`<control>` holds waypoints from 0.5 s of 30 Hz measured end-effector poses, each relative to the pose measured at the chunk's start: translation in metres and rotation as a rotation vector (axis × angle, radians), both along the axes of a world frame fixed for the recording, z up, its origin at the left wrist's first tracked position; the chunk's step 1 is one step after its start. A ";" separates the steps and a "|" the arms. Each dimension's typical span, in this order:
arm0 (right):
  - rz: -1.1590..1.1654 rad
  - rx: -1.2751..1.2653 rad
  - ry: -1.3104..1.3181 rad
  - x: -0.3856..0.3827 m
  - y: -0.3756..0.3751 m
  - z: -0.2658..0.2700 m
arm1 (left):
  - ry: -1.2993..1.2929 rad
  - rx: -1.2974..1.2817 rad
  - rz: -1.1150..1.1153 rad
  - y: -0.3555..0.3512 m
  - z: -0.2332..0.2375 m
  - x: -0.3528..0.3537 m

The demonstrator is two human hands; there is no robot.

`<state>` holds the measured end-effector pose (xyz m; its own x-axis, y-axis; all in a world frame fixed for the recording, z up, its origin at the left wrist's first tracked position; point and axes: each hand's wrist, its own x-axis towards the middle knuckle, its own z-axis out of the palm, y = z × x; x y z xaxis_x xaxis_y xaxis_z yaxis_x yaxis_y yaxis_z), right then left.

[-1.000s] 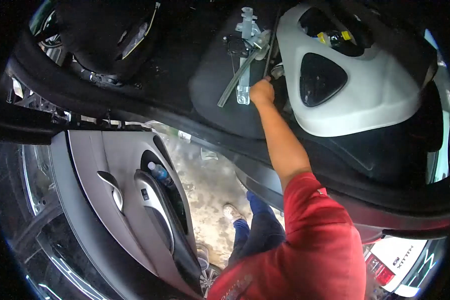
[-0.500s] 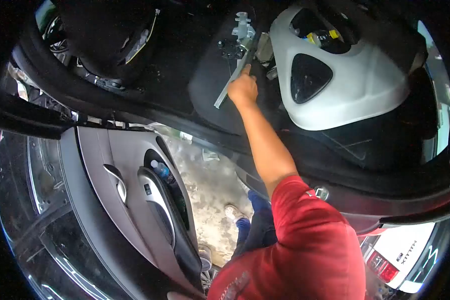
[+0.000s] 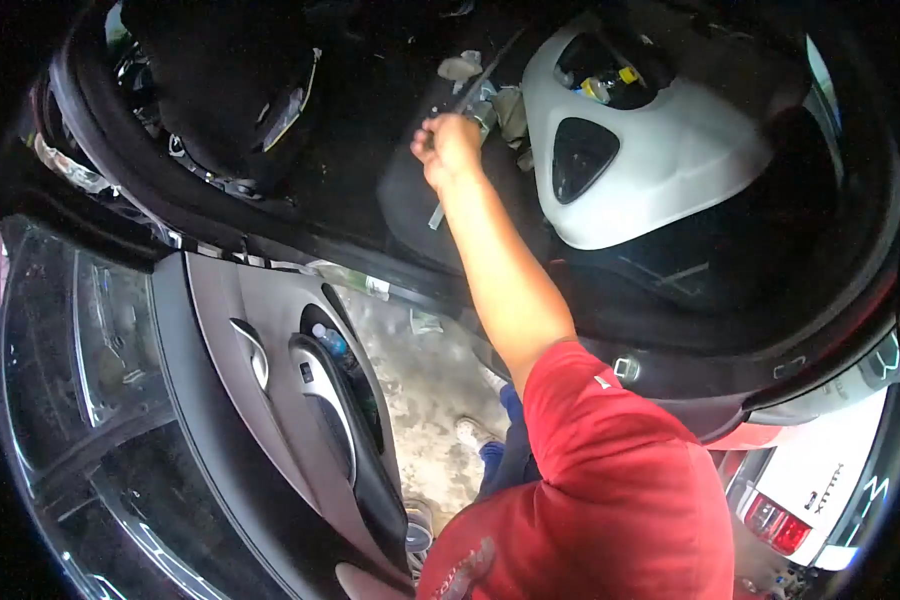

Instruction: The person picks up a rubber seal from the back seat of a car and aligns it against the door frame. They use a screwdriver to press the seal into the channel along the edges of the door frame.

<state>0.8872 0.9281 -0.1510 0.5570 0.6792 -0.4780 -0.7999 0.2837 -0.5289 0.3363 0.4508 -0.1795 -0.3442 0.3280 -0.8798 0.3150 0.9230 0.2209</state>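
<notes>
Head view, item 1: right hand (image 3: 448,148), arm stretched into the car interior. Fingers curled to a half-closed fist directly over the metal rail (image 3: 436,215). Whether they clasp it is hidden by the hand itself.

Item 2: metal rail, a slim grey strip with a blurred bracket end (image 3: 460,68), lying slantwise on the dark car floor (image 3: 370,120), just beside the white moulded panel (image 3: 670,170). Judged stiff, light to moderate in weight, with thin hard edges and loose fittings that could swing. Best gripped mid-length on the flat strip, clear of the bracket.

Item 3: left hand, possibly the skin-toned shape at the bottom edge (image 3: 362,584); its state cannot be told.

Item 4: open grey door panel (image 3: 260,440), with a bottle (image 3: 330,340) in its pocket.

Item 5: concrete ground (image 3: 420,390) below, with a shoe (image 3: 470,432).
</notes>
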 end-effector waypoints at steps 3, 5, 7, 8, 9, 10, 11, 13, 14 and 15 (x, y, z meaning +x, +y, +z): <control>0.011 0.074 -0.001 0.001 -0.037 -0.011 | -0.008 0.018 -0.003 -0.009 0.004 0.001; 0.037 0.023 -0.122 -0.020 -0.076 -0.003 | -0.016 0.029 -0.007 -0.019 0.007 0.000; 0.075 0.012 -0.204 -0.049 -0.122 0.009 | -0.027 0.047 -0.021 -0.031 0.009 -0.001; 0.089 0.033 -0.213 -0.062 -0.148 0.018 | -0.030 0.059 -0.025 -0.038 0.011 -0.003; 0.127 0.095 -0.184 -0.072 -0.177 0.028 | -0.037 0.071 -0.034 -0.046 0.012 -0.005; 0.163 0.155 -0.159 -0.079 -0.207 0.039 | -0.043 0.087 -0.041 -0.055 0.013 -0.007; 0.201 0.190 -0.130 -0.088 -0.237 0.048 | -0.051 0.099 -0.051 -0.065 0.014 -0.008; 0.235 0.233 -0.109 -0.106 -0.297 0.067 | -0.071 0.132 -0.081 -0.090 0.013 -0.013; 0.297 0.220 -0.091 -0.114 -0.330 0.079 | -0.083 0.149 -0.103 -0.103 0.011 -0.016; 0.356 0.204 -0.072 -0.120 -0.361 0.091 | -0.096 0.168 -0.131 -0.117 0.008 -0.020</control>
